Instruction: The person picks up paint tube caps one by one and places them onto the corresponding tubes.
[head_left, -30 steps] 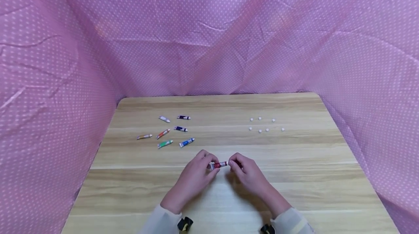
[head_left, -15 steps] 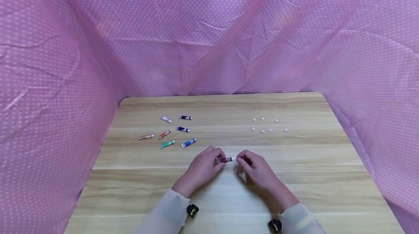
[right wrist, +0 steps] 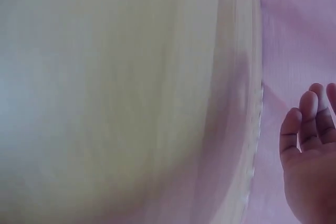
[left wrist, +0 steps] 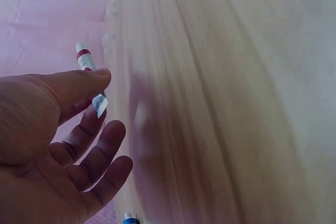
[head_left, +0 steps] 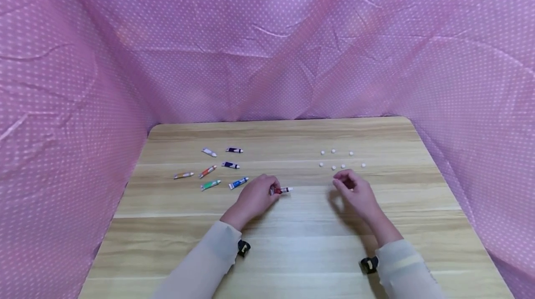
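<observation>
The left hand point(head_left: 254, 197) holds a small red paint tube point(head_left: 281, 191) between thumb and fingers, just above the wooden table point(head_left: 292, 252). The tube's open white neck points toward the person's right, and its crimped tail is tucked inside the hand. In the left wrist view the thumb lies across the tube point(left wrist: 86, 64) while the other fingers point(left wrist: 105, 145) spread loosely below it, so the grip is a light pinch rather than a fist.

The right hand point(head_left: 355, 192) hovers over the table, well apart from the left. Its fingers are curled inward with the tips drawn together near the thumb. Whether something tiny sits between those fingertips I cannot tell from here; the right wrist view shows only a few fingers point(right wrist: 307, 124) at the edge, loosely bent, with nothing visible in them.

Just beyond the right hand lies a scatter of small white caps point(head_left: 342, 159), seven of them, spread in two loose rows on the bare wood. The nearest caps are close to the fingertips but not touching them.

Beyond the left hand and further to that side lies a group of paint tubes point(head_left: 215, 166): blue point(head_left: 238, 182), green point(head_left: 210, 185), orange-red point(head_left: 207, 171), a yellowish one point(head_left: 184, 175), a white one point(head_left: 209, 152) and two dark ones point(head_left: 230, 165), all lying flat and apart from one another.

A pink dotted cloth point(head_left: 267, 43) hangs around the table on three sides.
</observation>
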{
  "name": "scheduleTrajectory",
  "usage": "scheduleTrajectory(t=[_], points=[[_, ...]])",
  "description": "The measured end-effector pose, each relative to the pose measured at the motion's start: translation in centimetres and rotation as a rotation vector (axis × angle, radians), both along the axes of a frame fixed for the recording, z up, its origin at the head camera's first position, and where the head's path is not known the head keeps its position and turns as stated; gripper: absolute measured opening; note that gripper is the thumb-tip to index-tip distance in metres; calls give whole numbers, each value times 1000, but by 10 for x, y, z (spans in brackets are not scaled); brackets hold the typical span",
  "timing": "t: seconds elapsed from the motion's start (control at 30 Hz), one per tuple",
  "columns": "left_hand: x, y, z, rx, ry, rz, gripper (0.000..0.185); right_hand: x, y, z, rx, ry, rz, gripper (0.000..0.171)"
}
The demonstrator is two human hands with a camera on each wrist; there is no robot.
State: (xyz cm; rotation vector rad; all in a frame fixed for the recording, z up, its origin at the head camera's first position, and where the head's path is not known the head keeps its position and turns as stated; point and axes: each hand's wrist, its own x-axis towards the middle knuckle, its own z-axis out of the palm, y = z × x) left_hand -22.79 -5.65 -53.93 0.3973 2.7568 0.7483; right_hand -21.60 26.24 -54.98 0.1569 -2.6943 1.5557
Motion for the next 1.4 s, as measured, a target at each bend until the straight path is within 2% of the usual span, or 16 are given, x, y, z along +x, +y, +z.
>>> scheduleTrajectory(t=[0.13, 0.3, 0.43, 0.53, 0.83, 1.1, 1.4], points=[[-10, -2, -2, -30, -30, 2, 15, -11, 21, 3, 10, 52, -72, 20], [-23, -3, -4, -7, -35, 17, 15, -23, 45, 6, -35, 101, -141, 23], [-33, -2, -4, 21, -45, 31, 14, -30, 63, 1, -67, 88, -191, 28], [-40, -2, -4, 21, -42, 37, 14, -32, 73, -4, -43, 58, -210, 31], [-57, -1, -4, -14, -20, 36, 12, -42, 87, -16, 6, -4, -214, 33], [-70, 5, -6, -6, 5, 8, 11, -52, 95, -22, 122, -34, -165, 33], [-81, 7, -13, -22, 23, 7, 9, -59, 99, -27, 238, -74, -159, 31]])
